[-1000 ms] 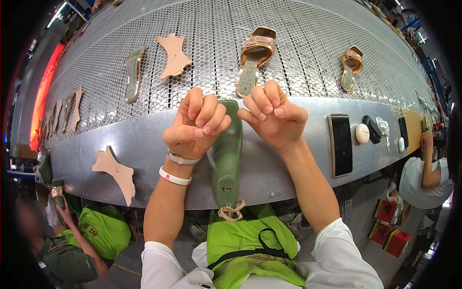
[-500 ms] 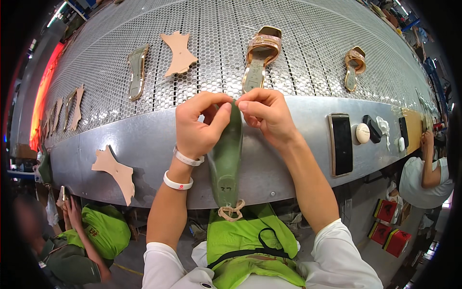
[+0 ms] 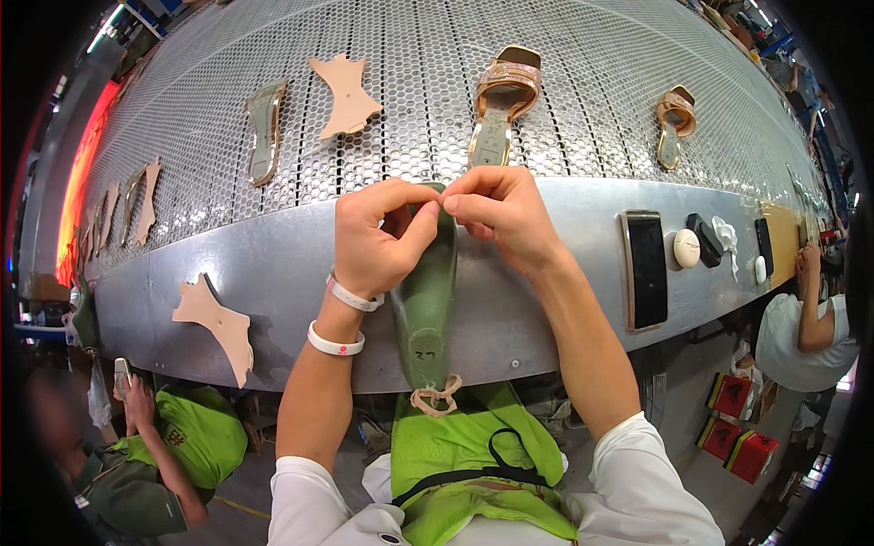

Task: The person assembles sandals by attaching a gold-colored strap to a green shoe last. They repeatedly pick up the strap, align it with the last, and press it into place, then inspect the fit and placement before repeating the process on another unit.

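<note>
both hands have come together: left hand (image 3: 381, 238) and right hand (image 3: 503, 218) now pinch the toe of the green shoe last (image 3: 426, 300), apparently starting work there.

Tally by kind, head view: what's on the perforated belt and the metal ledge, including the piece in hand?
Green shoe last, in both hands: 1
Tan strappy sandals on mesh: 2
Loose metallic insole on mesh: 1
Flat tan leather cut pieces in plain view: 2
Black phones on ledge: 1
Total: 7

two sandals (image 3: 499, 102), three leather cut-outs (image 3: 344, 93)
</note>
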`<state>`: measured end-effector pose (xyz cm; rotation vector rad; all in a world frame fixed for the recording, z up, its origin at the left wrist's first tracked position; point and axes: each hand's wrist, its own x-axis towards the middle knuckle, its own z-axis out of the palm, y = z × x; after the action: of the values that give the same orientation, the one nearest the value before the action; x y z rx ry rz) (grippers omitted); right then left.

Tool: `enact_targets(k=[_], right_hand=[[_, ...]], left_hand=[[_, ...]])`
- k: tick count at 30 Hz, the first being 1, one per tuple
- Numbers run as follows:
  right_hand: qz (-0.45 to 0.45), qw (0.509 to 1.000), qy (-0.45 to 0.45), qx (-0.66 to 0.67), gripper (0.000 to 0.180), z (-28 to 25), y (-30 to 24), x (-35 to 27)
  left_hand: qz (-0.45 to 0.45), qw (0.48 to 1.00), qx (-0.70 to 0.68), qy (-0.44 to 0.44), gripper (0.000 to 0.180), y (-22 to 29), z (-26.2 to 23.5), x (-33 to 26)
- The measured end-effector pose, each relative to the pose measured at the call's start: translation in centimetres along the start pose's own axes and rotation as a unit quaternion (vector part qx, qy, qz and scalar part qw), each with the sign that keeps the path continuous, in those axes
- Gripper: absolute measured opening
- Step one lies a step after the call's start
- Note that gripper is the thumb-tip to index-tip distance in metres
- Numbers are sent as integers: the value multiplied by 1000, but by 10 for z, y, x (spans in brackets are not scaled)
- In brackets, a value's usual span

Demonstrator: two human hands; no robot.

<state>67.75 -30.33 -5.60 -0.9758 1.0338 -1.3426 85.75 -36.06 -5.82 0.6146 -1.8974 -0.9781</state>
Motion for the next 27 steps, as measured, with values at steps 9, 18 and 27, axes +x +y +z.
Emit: enact_targets(k=[9,18,27], right_hand=[[-16,997,-2,-72,12,7,1,2],[-24,996,-24,-87,18,24,3,5],[-59,992,-26,-111,25,38,6,4]], left_hand=[[20,1000,24,0,4,-5,-8,-1],[0,997,50,63,4,-8,-14,-5],[-7,989,69,131,5,-17,-17,-7]])
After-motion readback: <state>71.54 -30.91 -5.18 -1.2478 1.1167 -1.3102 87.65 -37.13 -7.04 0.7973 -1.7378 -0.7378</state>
